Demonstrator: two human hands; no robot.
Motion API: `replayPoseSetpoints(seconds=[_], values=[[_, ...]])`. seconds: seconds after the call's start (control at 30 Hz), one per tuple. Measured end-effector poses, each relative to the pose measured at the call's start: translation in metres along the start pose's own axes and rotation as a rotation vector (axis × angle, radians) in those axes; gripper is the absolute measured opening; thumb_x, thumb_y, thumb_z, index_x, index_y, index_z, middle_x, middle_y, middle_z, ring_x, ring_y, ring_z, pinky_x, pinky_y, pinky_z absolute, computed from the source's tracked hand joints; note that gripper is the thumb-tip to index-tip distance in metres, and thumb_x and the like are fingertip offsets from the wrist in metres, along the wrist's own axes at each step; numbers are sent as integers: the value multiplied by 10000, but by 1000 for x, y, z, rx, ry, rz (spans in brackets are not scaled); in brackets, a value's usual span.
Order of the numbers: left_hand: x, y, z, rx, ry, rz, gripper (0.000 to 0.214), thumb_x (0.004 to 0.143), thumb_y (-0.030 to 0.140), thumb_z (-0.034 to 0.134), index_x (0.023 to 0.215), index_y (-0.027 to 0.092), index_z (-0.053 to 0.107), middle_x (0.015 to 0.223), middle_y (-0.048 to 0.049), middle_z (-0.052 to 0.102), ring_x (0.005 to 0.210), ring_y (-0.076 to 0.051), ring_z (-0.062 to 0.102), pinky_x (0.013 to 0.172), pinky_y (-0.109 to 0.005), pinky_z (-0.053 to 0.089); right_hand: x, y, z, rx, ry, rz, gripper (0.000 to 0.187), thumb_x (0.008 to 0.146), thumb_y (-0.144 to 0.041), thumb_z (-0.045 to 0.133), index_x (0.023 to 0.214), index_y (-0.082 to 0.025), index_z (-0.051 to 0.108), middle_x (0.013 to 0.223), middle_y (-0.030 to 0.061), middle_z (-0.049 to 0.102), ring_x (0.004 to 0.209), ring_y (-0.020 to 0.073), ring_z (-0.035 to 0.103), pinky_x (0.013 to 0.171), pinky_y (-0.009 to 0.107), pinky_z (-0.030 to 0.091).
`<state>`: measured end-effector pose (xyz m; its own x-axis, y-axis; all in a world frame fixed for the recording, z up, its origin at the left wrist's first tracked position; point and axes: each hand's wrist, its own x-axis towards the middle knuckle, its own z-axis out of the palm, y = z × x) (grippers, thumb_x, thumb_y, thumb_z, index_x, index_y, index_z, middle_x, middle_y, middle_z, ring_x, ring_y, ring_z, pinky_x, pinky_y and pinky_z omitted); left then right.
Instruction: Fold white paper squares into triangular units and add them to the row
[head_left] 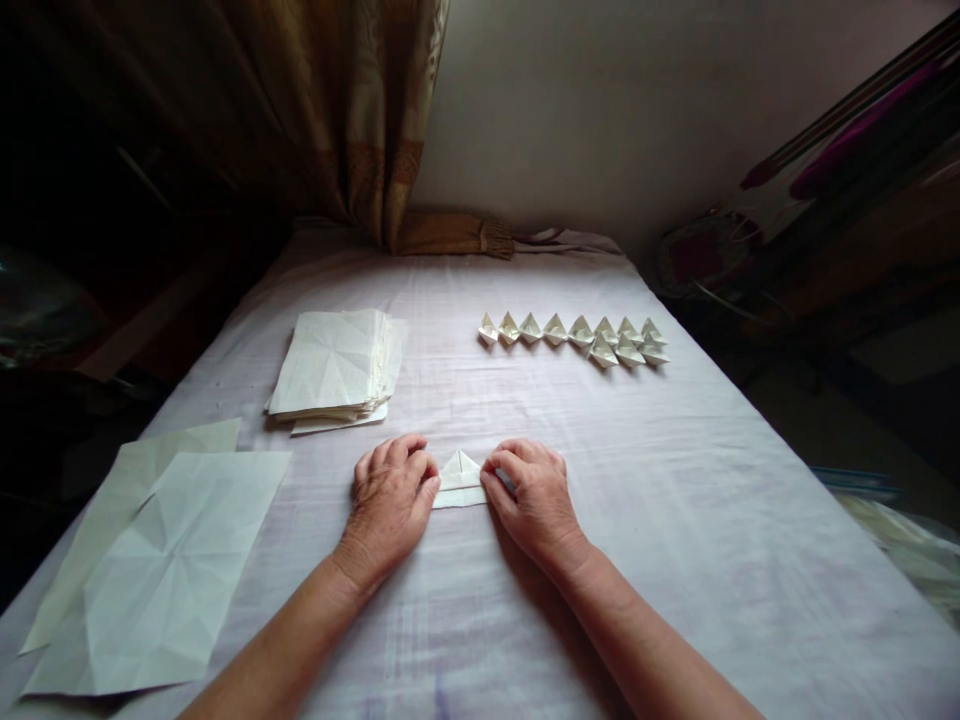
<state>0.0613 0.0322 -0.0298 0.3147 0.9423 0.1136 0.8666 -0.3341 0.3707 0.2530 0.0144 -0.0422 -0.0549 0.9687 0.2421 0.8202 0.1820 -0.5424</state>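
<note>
Between my two hands lies a small folded piece of white paper (460,478), with a pointed triangular top and a flat band along its lower edge. My left hand (394,500) pinches its left end between thumb and curled fingers. At the right end, my right hand (531,492) grips the paper the same way. Both wrists rest low over the cloth, and the fingertips partly cover the paper's ends. Beyond my right hand stand several small folded paper boats (555,329) in two rows, the nearer row shorter.
A stack of creased paper squares (330,362) sits beyond my left hand. Large creased sheets (176,570) overlap at the near left. A pale cloth (675,540) covers the table, and a brown curtain (375,120) hangs at its far edge. Plastic-wrapped things (900,540) lie off the right side.
</note>
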Motion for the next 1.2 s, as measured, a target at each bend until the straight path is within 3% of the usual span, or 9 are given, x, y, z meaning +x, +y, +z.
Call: replayPoseSetpoints(seconds=[0.1, 0.3, 0.6, 0.87, 1.2], values=[[0, 3, 2, 23, 30, -4, 48, 852, 260, 571, 817, 242, 599, 1178, -52, 611, 1142, -267, 515, 992, -471, 340, 1, -5, 1, -57, -8, 10, 40, 832, -230, 641, 793, -222, 638, 883, 10, 635, 889, 188, 550, 848, 346, 292], [1, 6, 7, 58, 90, 21, 185, 841, 396, 620, 775, 228, 578, 1151, -74, 608, 1103, -273, 521, 984, -476, 347, 3, -15, 4, -193, 23, 27, 221, 796, -408, 674, 744, -207, 599, 841, 27, 602, 840, 198, 504, 822, 352, 282], [2, 9, 6, 60, 101, 27, 166, 820, 358, 633, 754, 226, 557, 1140, -82, 609, 1089, -283, 520, 964, -493, 358, 3, -16, 5, -170, 32, 25, 186, 801, -367, 668, 751, -209, 583, 844, 26, 601, 855, 205, 507, 823, 361, 283], [2, 8, 5, 51, 58, 6, 141, 806, 317, 646, 773, 226, 544, 1149, -73, 603, 1124, -281, 509, 979, -488, 349, 2, -4, 2, -43, -1, 27, 48, 824, -235, 634, 779, -221, 623, 888, 14, 643, 887, 193, 552, 857, 359, 296], [2, 7, 4, 39, 58, 4, 135, 801, 317, 644, 774, 228, 546, 1151, -73, 608, 1119, -279, 513, 977, -488, 354, 0, 12, 1, 72, 5, -42, 86, 861, -189, 600, 792, -220, 639, 893, 6, 669, 882, 172, 583, 832, 321, 343]])
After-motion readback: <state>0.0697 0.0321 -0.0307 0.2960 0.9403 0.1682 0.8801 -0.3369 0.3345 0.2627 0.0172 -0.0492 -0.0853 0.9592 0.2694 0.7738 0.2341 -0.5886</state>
